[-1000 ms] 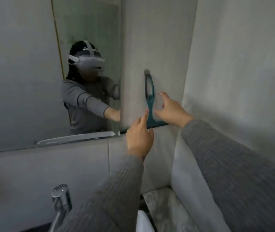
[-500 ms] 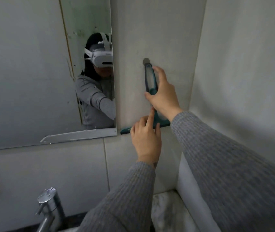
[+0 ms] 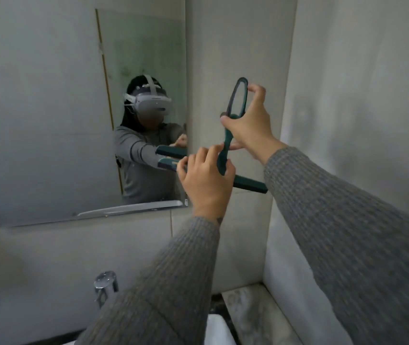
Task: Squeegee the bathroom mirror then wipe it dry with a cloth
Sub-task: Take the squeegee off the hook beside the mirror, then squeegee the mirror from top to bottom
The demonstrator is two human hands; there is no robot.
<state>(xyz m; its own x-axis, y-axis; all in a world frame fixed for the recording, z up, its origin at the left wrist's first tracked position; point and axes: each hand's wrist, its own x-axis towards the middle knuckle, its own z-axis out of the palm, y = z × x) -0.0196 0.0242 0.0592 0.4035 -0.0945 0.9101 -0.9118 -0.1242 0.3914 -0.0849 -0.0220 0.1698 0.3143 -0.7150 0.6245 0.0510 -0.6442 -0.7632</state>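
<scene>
Your right hand (image 3: 250, 125) pinches the squeegee (image 3: 225, 155) handle; your left hand (image 3: 205, 180) grips near its blade, held just right of the mirror (image 3: 49, 120). That loose pinch could let it twist or drop toward the tap (image 3: 105, 282).

I count one teal squeegee (image 3: 225, 155), one wall mirror (image 3: 74, 115), one chrome tap (image 3: 105, 282), and two hands: left hand (image 3: 205, 180) and right hand (image 3: 250, 123).
</scene>
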